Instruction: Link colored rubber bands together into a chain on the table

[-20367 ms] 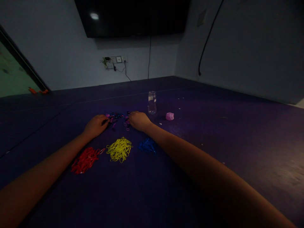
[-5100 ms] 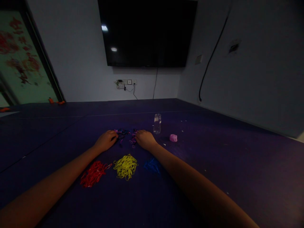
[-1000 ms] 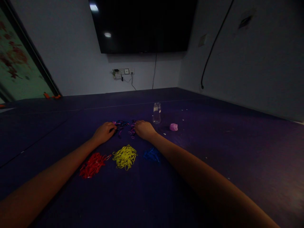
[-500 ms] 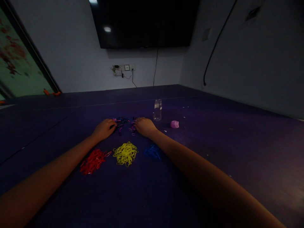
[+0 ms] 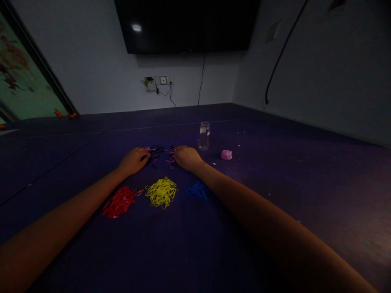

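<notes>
Dim room, grey-blue walls: back wall (image 5: 97, 73) meets right wall (image 5: 324, 77) in a corner. Big black TV (image 5: 189, 24) on back wall, top cropped, one bright light reflection (image 5: 136, 27) in the screen. Below it, row of sockets (image 5: 159, 80) with plugs and cords; thin cable (image 5: 201, 79) drops from TV. Right wall: pale plate (image 5: 272, 32), thick black cable (image 5: 284, 49) hanging. Far left: greenish panel (image 5: 18, 77), red markings, dark slanted frame (image 5: 45, 69), orange items (image 5: 65, 114) at its base. Dark purple surface (image 5: 152, 252) runs to walls, thin seams, paler sheen lower right.
</notes>
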`<state>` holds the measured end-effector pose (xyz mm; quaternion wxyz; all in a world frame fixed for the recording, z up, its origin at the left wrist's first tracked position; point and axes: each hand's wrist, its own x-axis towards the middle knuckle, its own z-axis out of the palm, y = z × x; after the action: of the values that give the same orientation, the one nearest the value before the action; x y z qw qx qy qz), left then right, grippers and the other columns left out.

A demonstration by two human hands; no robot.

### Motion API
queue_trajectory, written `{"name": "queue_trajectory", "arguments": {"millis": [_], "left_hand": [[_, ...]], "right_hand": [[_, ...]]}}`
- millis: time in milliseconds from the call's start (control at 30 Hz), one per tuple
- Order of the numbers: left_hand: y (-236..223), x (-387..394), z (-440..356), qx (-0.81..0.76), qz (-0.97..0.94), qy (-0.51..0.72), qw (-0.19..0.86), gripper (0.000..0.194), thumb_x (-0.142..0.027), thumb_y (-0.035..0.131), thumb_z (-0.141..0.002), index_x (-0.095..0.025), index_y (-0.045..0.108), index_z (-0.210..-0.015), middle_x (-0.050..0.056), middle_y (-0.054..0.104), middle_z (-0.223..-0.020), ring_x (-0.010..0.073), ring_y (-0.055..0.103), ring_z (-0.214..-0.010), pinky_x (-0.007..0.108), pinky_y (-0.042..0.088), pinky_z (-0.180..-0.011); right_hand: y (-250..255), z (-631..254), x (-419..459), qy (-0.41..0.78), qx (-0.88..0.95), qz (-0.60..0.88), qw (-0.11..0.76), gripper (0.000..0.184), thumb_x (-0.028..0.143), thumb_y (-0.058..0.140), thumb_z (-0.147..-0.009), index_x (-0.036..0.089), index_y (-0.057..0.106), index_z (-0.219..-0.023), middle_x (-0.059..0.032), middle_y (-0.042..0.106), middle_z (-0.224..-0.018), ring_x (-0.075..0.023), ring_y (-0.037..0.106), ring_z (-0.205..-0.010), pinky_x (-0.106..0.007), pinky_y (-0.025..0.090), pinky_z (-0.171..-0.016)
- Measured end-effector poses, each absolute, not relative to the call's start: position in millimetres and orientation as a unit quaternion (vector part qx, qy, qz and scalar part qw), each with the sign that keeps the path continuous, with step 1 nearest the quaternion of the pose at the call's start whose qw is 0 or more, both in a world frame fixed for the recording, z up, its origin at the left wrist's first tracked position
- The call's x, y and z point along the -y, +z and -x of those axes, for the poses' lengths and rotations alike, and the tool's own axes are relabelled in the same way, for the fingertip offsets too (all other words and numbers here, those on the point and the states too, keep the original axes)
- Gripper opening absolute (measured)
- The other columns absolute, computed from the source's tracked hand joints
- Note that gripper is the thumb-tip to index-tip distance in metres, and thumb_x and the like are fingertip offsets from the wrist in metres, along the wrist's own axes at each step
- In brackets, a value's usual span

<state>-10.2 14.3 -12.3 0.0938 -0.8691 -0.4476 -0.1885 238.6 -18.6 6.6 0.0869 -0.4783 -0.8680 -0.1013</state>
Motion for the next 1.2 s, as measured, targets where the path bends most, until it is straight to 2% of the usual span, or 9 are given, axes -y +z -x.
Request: {"name": "queue_trajectory", "arguments": {"millis": [200,867,1200], "left_hand": [[-12.1,-16.6,11.2,0.443,0.873,-0.183,0.092,0.033,-0.03,0.038,-0.086,-0.015,0.067,-0.092,0.011,0.067,-0.096,0.0233,0.06,-0.094,0.04,0.047,-0.088],[-11.2,-15.6,11.1,0.456,0.868,-0.175,0.091,0.032,-0.03,0.04,-0.086,-0.016,0.068,-0.095,0.008,0.066,-0.102,0.0228,0.057,-0.101,0.039,0.044,-0.094],[-12.8,-16.0,11.5,0.442,0.872,-0.184,0.1,0.03,-0.028,0.04,-0.086,-0.015,0.066,-0.091,0.01,0.067,-0.096,0.0228,0.059,-0.095,0.04,0.047,-0.089]], "right_hand": [[4.4,-238.0,17.0,-0.107,0.867,0.479,0.089,0.036,0.024,0.033,-0.094,0.01,0.064,-0.106,-0.0172,0.062,-0.114,-0.0238,0.059,-0.102,-0.031,0.047,-0.083],[3.6,-238.9,15.8,-0.102,0.868,0.478,0.09,0.037,0.024,0.032,-0.095,0.006,0.061,-0.109,-0.0182,0.061,-0.114,-0.0251,0.057,-0.103,-0.033,0.044,-0.084],[6.1,-237.9,17.4,-0.105,0.869,0.476,0.081,0.035,0.026,0.033,-0.094,0.01,0.063,-0.106,-0.0167,0.062,-0.113,-0.0244,0.058,-0.102,-0.032,0.046,-0.083]]}}
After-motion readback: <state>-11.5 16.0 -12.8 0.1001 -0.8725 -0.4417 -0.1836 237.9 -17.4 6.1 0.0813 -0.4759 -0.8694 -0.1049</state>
